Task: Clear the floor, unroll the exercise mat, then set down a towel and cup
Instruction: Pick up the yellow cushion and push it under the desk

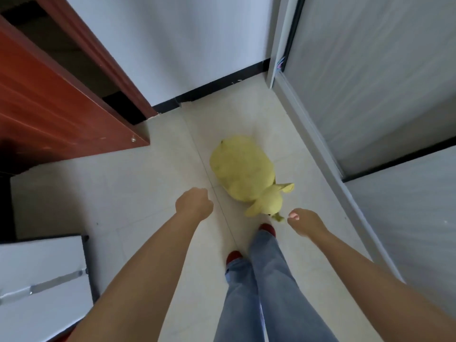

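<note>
left hand (195,202) grip curled, empty | right hand (304,222) grip loose | plush toy (243,169) mid-floor (148,183)

Plush toy (243,170): pale yellow-green, plain, no pattern visible. Floor (138,183): cream tiles with thin grey seams; baseboard (222,88) black; walls (160,40) white. Cabinet (56,112): reddish-brown wood; jeans (266,287) faded blue; shoes (267,228) red.

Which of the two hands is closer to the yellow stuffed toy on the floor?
The right hand: its fingertips almost reach the yellow plush toy at its lower tip. The left hand is curled and farther off, across the tile seam.
</note>
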A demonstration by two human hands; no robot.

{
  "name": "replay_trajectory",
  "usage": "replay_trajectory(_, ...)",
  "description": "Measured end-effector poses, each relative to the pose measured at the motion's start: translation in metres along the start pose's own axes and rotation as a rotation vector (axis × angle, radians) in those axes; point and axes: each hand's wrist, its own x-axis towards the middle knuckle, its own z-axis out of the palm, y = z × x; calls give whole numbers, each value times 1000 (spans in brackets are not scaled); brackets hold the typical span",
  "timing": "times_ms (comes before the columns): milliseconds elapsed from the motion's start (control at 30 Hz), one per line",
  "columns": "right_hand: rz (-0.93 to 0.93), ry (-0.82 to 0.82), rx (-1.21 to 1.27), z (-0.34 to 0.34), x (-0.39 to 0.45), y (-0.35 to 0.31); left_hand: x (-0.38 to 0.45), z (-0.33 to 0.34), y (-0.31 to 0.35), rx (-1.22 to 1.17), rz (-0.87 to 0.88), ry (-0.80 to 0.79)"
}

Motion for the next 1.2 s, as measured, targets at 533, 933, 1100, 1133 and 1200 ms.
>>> replay_trajectory(533,177,-160,-44,-22,216,19,249,9,68,205,107,-103)
replay_trajectory(933,186,-82,-319,42,356,20,421,69,78,442,281,6)
replay_trajectory(1100,313,-98,-408,64,381,27,473,76,72,453,249,-35)
replay_trajectory(1133,328,-87,-431,64,383,28,480,76,72,470,251,-32)
replay_trajectory(1200,343,-71,-456,67,386,29,490,77,71,492,250,-34)
